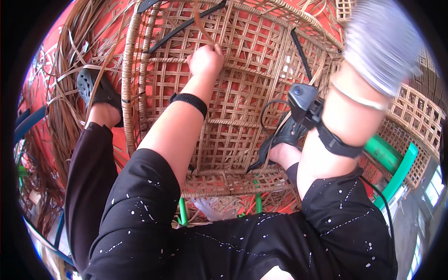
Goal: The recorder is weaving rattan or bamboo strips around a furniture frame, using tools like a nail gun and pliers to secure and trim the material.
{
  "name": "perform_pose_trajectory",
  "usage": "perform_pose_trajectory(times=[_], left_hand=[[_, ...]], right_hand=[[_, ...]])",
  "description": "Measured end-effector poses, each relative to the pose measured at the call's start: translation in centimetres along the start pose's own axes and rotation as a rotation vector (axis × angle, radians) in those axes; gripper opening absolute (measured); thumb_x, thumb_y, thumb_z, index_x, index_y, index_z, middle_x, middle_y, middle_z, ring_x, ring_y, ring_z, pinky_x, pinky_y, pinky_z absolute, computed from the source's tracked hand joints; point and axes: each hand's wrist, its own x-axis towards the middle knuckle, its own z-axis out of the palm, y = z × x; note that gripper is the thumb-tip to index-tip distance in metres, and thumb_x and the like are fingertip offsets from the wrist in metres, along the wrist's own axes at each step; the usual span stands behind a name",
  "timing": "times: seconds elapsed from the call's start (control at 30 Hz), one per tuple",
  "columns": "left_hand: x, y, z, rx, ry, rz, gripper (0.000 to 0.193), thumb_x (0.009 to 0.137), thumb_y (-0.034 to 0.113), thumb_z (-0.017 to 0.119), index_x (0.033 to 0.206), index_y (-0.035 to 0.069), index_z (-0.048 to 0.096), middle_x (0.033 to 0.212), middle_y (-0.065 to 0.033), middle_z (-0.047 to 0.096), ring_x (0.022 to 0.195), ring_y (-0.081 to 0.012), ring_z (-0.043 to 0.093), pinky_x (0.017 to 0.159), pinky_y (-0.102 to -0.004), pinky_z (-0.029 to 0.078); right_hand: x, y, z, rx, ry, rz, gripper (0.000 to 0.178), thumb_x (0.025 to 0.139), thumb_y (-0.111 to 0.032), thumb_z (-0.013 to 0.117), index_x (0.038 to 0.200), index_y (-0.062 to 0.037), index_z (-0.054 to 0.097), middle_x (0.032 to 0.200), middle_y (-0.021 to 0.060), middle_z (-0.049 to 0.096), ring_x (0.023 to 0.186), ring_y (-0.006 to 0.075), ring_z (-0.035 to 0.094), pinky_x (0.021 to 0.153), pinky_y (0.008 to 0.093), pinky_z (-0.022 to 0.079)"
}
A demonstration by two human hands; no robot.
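Observation:
A large rectangular basket (134, 51) of woven rattan, with an open grid bottom and a wrapped rim, lies in front of me. Over its weave, left of the middle, my left hand (206, 60) is closed in a pinch on a brown rattan strip (199, 21) that runs up toward the far rim. A black band circles that wrist. My right hand (383, 42), in a pale grey glove, is raised at the upper right, clear of the weave. Motion smears it, so its fingers cannot be made out.
Loose rattan strips (70, 46) heap up along the left on a red floor covering. My shoes (100, 91) stand at the basket's left and right. Green tubing (385, 154) and another woven piece (415, 112) are at the right. A small camera (302, 100) is strapped to my right forearm.

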Motion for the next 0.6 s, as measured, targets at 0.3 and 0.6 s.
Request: perform_pose_trajectory(times=[0.3,0.6], left_hand=[[3.5,-1.7,0.2,-0.046,-0.216,-0.053,0.045,0.085,0.034,0.040,0.108,0.002,0.059,0.109,-0.0197,0.059,0.104,-0.0308,0.056,0.090,-0.0432,0.042],[3.7,-3.1,0.5,-0.122,-0.204,0.121,0.040,0.085,0.033,0.046,0.098,-0.001,0.062,0.095,-0.0245,0.061,0.093,-0.0370,0.059,0.083,-0.0397,0.045]], right_hand=[[-13.3,20.0,0.2,0.296,0.220,1.309,0.039,0.088,-0.024,0.053,0.121,-0.0041,0.044,0.108,0.0145,0.060,0.058,0.0199,0.061,0.049,0.0275,0.049],[-13.2,24.6,2.3,-0.529,-0.403,1.075,0.058,0.085,-0.046,0.053,0.119,-0.0001,0.042,0.103,0.0188,0.059,0.072,0.0224,0.060,0.065,0.0351,0.047]])
